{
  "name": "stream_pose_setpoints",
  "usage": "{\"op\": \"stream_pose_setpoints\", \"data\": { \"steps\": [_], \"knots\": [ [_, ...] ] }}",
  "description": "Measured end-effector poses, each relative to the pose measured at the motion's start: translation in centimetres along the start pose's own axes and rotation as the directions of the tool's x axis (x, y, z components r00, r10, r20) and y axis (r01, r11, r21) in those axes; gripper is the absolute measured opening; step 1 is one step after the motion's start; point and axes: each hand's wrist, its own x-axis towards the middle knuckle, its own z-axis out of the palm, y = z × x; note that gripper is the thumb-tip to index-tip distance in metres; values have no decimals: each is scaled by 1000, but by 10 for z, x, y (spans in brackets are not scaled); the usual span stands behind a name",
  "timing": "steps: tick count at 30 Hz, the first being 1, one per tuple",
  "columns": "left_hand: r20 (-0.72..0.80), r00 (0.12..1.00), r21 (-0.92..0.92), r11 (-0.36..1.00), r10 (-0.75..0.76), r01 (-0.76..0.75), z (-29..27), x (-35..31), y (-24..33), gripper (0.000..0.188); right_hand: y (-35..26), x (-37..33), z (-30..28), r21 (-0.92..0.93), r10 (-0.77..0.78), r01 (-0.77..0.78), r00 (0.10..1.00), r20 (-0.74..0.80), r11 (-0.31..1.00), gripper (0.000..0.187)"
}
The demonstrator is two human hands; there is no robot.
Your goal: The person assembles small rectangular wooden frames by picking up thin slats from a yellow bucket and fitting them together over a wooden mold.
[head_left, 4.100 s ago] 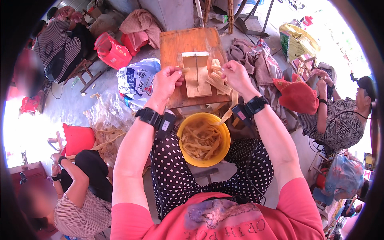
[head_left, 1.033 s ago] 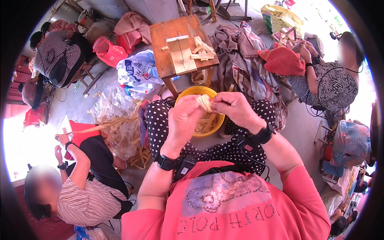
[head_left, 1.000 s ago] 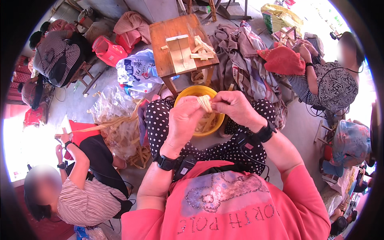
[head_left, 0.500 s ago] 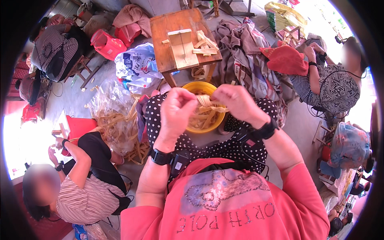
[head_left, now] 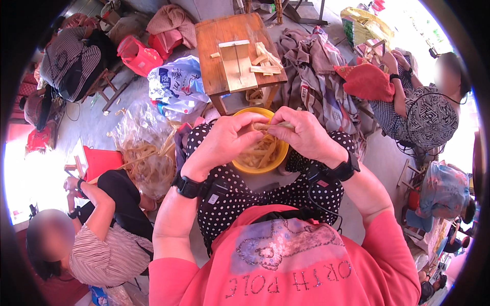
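Observation:
Above a yellow basin (head_left: 282,159) between my knees, my left hand (head_left: 228,138) and my right hand (head_left: 304,133) meet fingertip to fingertip. Both are closed in a pinch on a narrow pale tan strip (head_left: 270,125), which runs between the thumbs and fingers. The strip's far side is partly hidden by my fingers. More tan strips (head_left: 259,155) lie loosely curled in the basin under my hands. I cannot make out what the strips are made of.
Beyond the basin stands a wooden stool (head_left: 209,33) bearing a slotted pale board (head_left: 240,71) and short tan pieces (head_left: 265,64). Clear plastic with strips (head_left: 148,158) lies at left, a cloth heap (head_left: 306,76) at right. Other people sit on both sides, one nearby (head_left: 107,245).
My hands have drawn together, and my left wrist has swung outward to the left. The broad looped strip seen between them before now shows as a narrow length between my fingertips.

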Motion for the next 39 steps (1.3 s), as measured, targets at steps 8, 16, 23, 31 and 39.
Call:
{"op": "stream_pose_setpoints", "data": {
  "steps": [8,16,23,31,39],
  "knots": [
    [-71,997,-367,930,-23,-4,1,44,-34,26,35,38,-9,-72,4,-1,999,40,997,18],
    [-84,988,-574,817,-129,58,-21,73,-87,16,70,90,-20,79,103,-113,988,119,990,19],
    [-119,962,-654,748,-247,111,-72,106,-116,12,96,162,-38,59,84,-93,987,139,994,18],
    [-228,920,-676,731,-320,86,-157,196,-196,11,158,294,-51,16,62,-63,995,72,998,18],
    [-274,904,-670,739,-327,65,-193,256,-248,15,224,369,-35,69,71,-67,996,-57,995,23]
  ]
}}
